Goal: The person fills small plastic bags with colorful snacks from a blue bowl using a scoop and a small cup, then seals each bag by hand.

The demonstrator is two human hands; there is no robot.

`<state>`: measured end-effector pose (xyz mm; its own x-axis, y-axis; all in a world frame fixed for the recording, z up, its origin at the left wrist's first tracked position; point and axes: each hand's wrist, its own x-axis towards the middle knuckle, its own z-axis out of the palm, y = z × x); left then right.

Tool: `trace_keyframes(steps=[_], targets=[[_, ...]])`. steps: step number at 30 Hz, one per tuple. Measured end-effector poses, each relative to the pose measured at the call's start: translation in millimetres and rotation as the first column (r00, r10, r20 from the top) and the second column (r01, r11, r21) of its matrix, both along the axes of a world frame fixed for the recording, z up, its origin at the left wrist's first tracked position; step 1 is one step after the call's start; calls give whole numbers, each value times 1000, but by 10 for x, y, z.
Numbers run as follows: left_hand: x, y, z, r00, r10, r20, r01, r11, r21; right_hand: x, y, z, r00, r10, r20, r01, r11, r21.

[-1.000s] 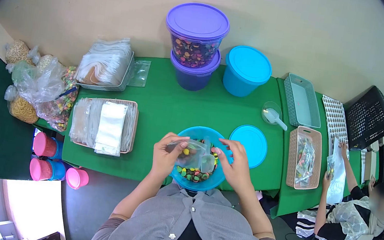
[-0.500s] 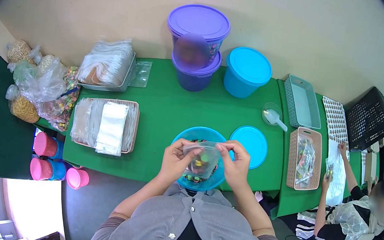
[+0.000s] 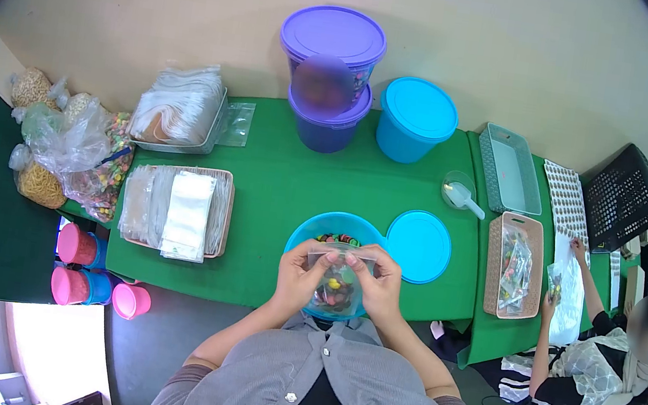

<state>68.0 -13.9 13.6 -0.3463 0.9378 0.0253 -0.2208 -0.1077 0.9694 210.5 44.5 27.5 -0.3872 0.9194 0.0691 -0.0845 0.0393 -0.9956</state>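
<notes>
A clear plastic bag (image 3: pixel 335 289) with colourful candies in its lower part hangs between my two hands. My left hand (image 3: pixel 301 272) pinches its upper left side, and my right hand (image 3: pixel 380 283) pinches the upper right, the thumbs close together near the top edge. Directly beneath is a blue tub (image 3: pixel 304 229) holding more of the colourful candies, partly hidden by the bag and hands. To the right of the tub lies a round blue lid (image 3: pixel 419 247).
A scoop in a clear bowl (image 3: pixel 463 194) sits beyond the lid. Baskets of bags (image 3: pixel 188 212) stand left; a pink basket (image 3: pixel 515 267) with filled bags stands right. Purple buckets (image 3: pixel 325 124) and a blue bucket (image 3: pixel 416 124) are at the back. Another person (image 3: pixel 592 356) works at far right.
My right hand has moved left and down, bringing my hands closer together on the bag's top. The bag now hangs more upright, its candies gathered lower.
</notes>
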Motion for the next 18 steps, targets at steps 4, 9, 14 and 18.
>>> trace_keyframes(steps=[4, 9, 14, 18], targets=[[-54, -3, 30, 998, -14, 65, 15, 1000, -11, 42, 38, 31, 999, 23, 37, -23, 1000, 1], [-213, 74, -15, 996, 10, -85, -12, 1000, -23, 140, 155, 64, 993, -48, 111, 39, 996, 79], [-173, 88, 20, 956, -29, -291, 70, 989, 130, 43, 155, 98, 945, -170, 279, 24, 887, 461], [52, 91, -49, 997, 68, -44, -63, 993, 95, -108, 53, 90, 905, -96, 415, -171, 811, 560]])
